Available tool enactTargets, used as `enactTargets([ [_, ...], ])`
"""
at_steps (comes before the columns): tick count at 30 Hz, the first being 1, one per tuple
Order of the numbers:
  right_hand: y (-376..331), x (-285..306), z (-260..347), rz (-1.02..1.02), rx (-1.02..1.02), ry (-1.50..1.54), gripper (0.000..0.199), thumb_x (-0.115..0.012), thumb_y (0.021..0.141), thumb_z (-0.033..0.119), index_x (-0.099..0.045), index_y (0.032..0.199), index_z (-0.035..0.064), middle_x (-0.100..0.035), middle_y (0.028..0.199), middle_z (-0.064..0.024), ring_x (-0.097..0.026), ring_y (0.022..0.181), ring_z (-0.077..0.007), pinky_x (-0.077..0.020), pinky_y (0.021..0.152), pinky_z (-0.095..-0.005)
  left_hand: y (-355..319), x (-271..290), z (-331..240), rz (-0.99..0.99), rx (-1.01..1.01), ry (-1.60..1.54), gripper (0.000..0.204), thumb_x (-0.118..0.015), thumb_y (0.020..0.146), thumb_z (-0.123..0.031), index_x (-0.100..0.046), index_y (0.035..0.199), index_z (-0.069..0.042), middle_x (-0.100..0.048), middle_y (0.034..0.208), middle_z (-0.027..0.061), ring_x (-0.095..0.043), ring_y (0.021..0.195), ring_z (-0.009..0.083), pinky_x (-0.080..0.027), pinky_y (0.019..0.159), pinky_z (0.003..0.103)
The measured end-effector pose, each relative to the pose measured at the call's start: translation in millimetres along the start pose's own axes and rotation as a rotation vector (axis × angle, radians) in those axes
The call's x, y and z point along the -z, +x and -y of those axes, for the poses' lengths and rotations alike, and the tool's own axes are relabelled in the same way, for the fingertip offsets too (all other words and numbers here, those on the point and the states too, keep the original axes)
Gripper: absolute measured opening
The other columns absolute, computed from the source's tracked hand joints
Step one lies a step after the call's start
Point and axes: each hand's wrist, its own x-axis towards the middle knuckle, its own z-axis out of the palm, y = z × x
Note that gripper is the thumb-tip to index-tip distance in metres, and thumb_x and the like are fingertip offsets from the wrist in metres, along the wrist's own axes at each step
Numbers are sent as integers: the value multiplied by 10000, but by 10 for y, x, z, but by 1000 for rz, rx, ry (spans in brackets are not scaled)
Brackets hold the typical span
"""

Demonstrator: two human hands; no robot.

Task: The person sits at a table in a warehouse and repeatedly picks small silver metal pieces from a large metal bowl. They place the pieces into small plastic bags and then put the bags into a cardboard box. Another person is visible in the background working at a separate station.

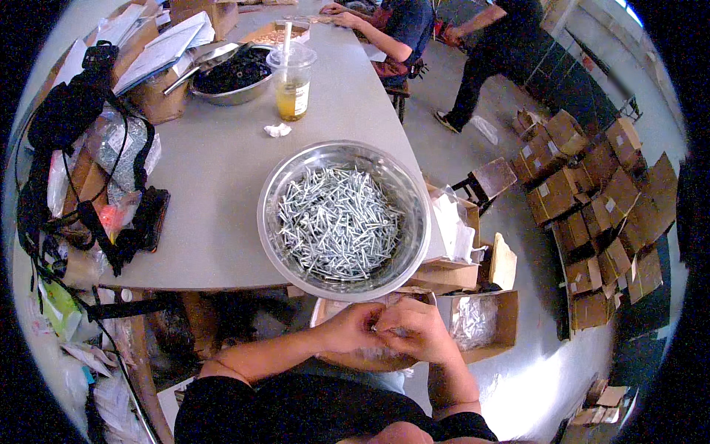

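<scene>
A wide metal bowl (pixel 268 237) stands at the table's near edge, full of silvery screws or nails (pixel 340 222). Just in front of its rim, my left hand (pixel 347 327) and my right hand (pixel 416 325) meet, fingers bent inward and touching. Both are closed around something small, mostly hidden by the fingers; I cannot make out what it is. Below them sits an open cardboard box (pixel 362 361), partly covered by my hands and wrists.
Farther up the grey table (pixel 200 185) are a lidded drink cup (pixel 294 89), crumpled tissue (pixel 278 130) and a basin of black parts (pixel 233 78). Bags and cables crowd the left. Cartons (pixel 484 325) stand right, beside a stool (pixel 492 181). Two other people are beyond.
</scene>
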Motion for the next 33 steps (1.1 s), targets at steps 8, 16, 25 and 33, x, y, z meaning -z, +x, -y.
enactTargets([
  [8, -171, 92, 146, 15, -131, -150, 237, -773, 712, 73, -715, 941, 79, -647, 883, -97, -651, 789, -273, -540, 701, -348, 4, -116, 8, 44, 196, -170, 321, -736, 799, -93, -567, 1056, -5, -618, 954, 38, -559, 910, 111, -484, 819, 301],
  [16, -270, 131, 72, 34, -18, -235, 278, -801, 689, 94, -707, 950, 93, -602, 1004, -86, -596, 943, -286, -505, 820, -380, 19, -92, -20, 286, 197, -148, 559, -816, 754, -285, -545, 1174, -37, -626, 1093, 53, -597, 1027, 172, -501, 919, 348],
  [25, -429, 122, 12, -44, -32, -176, 335, -821, 633, 135, -698, 945, 130, -552, 1117, -94, -519, 1059, -321, -457, 883, -423, 12, -170, -26, 286, 5, -104, 687, -633, 802, -649, -559, 1010, 2, -582, 922, 48, -548, 913, 152, -463, 817, 327],
  [33, -448, 65, 61, -81, -28, -373, 230, -788, 635, 85, -699, 847, 92, -576, 1122, -114, -541, 1043, -344, -479, 880, -429, 112, -167, 53, 167, -84, 111, 637, -613, 830, -609, -580, 992, 7, -598, 944, 123, -585, 931, 222, -476, 813, 354],
])
